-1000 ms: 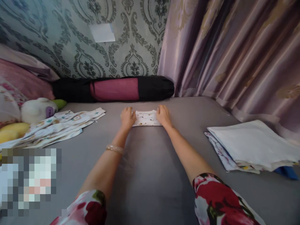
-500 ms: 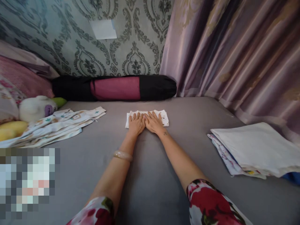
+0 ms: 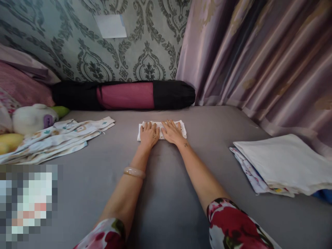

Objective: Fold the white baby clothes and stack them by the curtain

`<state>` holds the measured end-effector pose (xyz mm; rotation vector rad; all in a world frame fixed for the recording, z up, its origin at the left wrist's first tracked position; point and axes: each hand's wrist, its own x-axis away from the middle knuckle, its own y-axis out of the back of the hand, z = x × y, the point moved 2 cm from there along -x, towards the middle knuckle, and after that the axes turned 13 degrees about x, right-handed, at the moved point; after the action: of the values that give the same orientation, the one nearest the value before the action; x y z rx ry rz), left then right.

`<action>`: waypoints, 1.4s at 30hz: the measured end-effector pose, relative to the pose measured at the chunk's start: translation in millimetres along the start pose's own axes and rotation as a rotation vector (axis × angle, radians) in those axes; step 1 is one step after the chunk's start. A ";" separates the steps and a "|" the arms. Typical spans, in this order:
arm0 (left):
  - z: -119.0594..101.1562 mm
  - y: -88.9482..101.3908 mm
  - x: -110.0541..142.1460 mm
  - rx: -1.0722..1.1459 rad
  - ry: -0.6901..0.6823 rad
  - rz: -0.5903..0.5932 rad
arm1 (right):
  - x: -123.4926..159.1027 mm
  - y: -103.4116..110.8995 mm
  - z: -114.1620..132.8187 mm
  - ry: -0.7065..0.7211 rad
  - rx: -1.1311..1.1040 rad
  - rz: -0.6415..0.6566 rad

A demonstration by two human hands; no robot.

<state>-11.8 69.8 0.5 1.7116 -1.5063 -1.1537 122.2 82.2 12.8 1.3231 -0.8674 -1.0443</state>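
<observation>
A small folded white cloth with tiny prints (image 3: 183, 128) lies on the grey bed sheet (image 3: 166, 180), near the far edge. My left hand (image 3: 149, 134) rests flat on its left half, fingers stretched out. My right hand (image 3: 172, 131) lies flat on its right half, fingers spread. The two hands sit side by side, a little apart, and cover most of the cloth. A pale bangle (image 3: 134, 171) circles my left wrist.
A black and pink rolled bag (image 3: 124, 95) lies against the patterned wall. Loose printed cloths (image 3: 57, 138) and a plush toy (image 3: 31, 118) lie at the left. A stack of folded cloths (image 3: 280, 164) sits at the right. Curtains (image 3: 259, 55) hang at the right.
My hands went from the cloth's two ends to its middle and now lie flat on top. Since half a second ago they have drawn slightly apart.
</observation>
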 end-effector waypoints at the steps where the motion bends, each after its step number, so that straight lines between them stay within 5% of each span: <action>1: 0.3 1.5 0.3 -0.006 -0.015 -0.023 | 0.8 0.8 -0.7 -0.012 0.010 -0.016; 16: 6.2 -0.6 -0.6 -0.105 0.098 0.113 | 3.7 -7.1 -0.4 -0.036 0.017 0.024; 22: 7.8 7.6 1.2 -0.169 0.066 0.009 | 3.4 -3.3 -5.6 -0.120 0.063 -0.041; 35: 15.0 7.5 -1.1 -0.128 0.130 0.081 | 1.1 -7.4 -10.3 -0.146 0.031 0.006; 39: 21.5 16.9 -3.2 -0.135 0.118 0.020 | 1.1 2.0 -21.3 -0.243 0.039 -0.073; 42: 32.1 17.3 -4.3 -0.103 0.158 0.085 | 1.8 -1.5 -34.8 -0.308 0.055 -0.048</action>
<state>-48.3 74.4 1.6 1.6139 -1.3853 -1.0099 155.4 91.9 8.3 1.2521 -1.1042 -1.2918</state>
